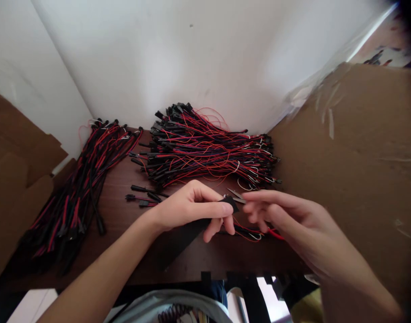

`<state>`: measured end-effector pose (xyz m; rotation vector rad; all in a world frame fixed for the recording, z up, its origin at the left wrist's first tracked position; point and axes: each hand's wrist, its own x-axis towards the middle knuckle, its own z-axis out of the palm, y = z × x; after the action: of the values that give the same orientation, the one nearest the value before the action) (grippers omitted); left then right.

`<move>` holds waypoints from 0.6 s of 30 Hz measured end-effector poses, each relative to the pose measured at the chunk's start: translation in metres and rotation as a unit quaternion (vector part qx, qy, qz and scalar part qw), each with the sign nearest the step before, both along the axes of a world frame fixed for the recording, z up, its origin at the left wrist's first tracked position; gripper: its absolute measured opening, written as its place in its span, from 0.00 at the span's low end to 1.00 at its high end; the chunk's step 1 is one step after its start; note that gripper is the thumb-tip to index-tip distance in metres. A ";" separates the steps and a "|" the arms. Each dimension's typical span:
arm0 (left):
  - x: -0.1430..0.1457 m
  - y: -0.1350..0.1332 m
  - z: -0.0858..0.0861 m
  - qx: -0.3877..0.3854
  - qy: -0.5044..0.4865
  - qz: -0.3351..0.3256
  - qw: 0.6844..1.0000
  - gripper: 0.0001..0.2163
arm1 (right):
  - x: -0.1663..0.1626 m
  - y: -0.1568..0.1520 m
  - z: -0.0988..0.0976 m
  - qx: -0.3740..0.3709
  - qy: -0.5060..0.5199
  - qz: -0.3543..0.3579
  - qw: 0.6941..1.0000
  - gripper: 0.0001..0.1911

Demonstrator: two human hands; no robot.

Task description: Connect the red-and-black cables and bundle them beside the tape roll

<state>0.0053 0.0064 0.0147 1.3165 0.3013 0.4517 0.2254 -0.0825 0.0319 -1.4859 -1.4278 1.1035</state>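
The left hand [188, 208] was clenched on a flat black strip [229, 205], pinching its upper end between thumb and forefinger above the near middle of the dark brown wooden bench [118, 224]. The rest of the strip ran down and to the left beneath the wrist towards the bench's near edge. The right hand [293, 224] reached in from the right with its fingers stretched out, the fingertips [247, 197] just beside the pinched end of the strip. Whether that hand gripped anything could not be told. A thin red and black wire lead [251, 234] lay under both hands, its far part hidden below the right palm.

Just behind the fingertips, a small pair of grey metal snips [235, 194] rested on the bench. Beyond them, towards the far edge against the white wall [192, 58], sat a large heap of red and black wire leads with black plug ends [208, 148]. A second, longer bundle of the same red and black leads [80, 188] stretched along the left edge of the bench, from the far left corner towards the near left corner. Between that bundle and the left hand lay a few loose black connectors [145, 195]. A brown cardboard sheet [353, 157] covered the right side of the bench, and more brown cardboard [17, 179] stood past the left edge.
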 end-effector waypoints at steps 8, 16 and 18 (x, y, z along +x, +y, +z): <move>-0.001 0.002 -0.003 -0.013 -0.022 -0.023 0.999 0.17 | -0.044 0.051 0.023 0.056 0.022 0.125 0.990 0.15; 0.002 0.000 -0.007 -0.022 -0.040 -0.048 0.998 0.14 | -0.060 0.065 0.036 0.205 -0.099 0.107 0.968 0.11; 0.003 -0.001 -0.009 -0.028 -0.033 -0.072 0.996 0.14 | -0.061 0.069 0.048 0.224 -0.059 0.081 0.969 0.10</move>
<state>0.0086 0.0054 0.0061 1.2563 0.1617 0.3630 0.1648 -0.0139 0.0801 -1.1389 -1.7692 0.7253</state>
